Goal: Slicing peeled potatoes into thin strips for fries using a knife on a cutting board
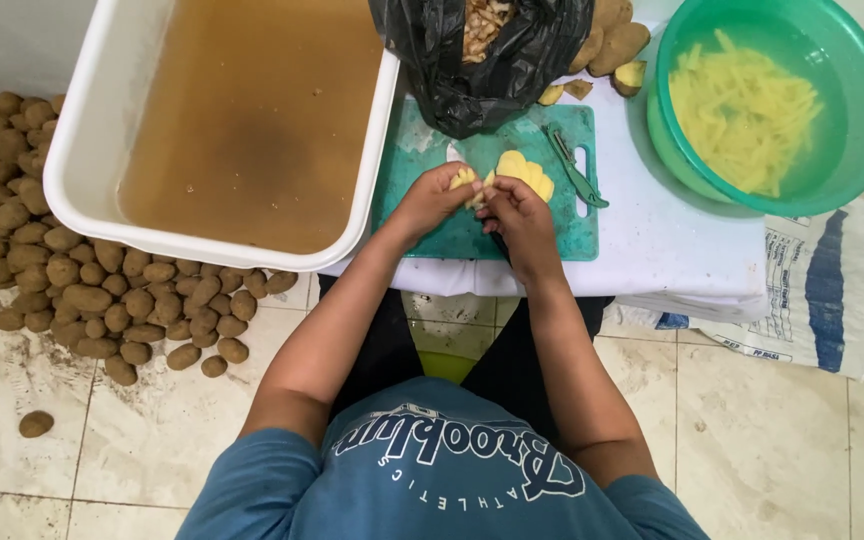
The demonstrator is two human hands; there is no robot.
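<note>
Both hands meet over the green cutting board (pixel 422 215). The left hand (pixel 432 198) pinches potato pieces (pixel 464 180); the right hand (pixel 514 208) closes on the fanned potato slices (pixel 524 172), lying just beyond its fingertips.

We reach both bare forearms forward, our left hand (pixel 434 197) and right hand (pixel 514 210) meeting close together, fingers (pixel 462 180) curled inward, wrists slightly bent.
</note>
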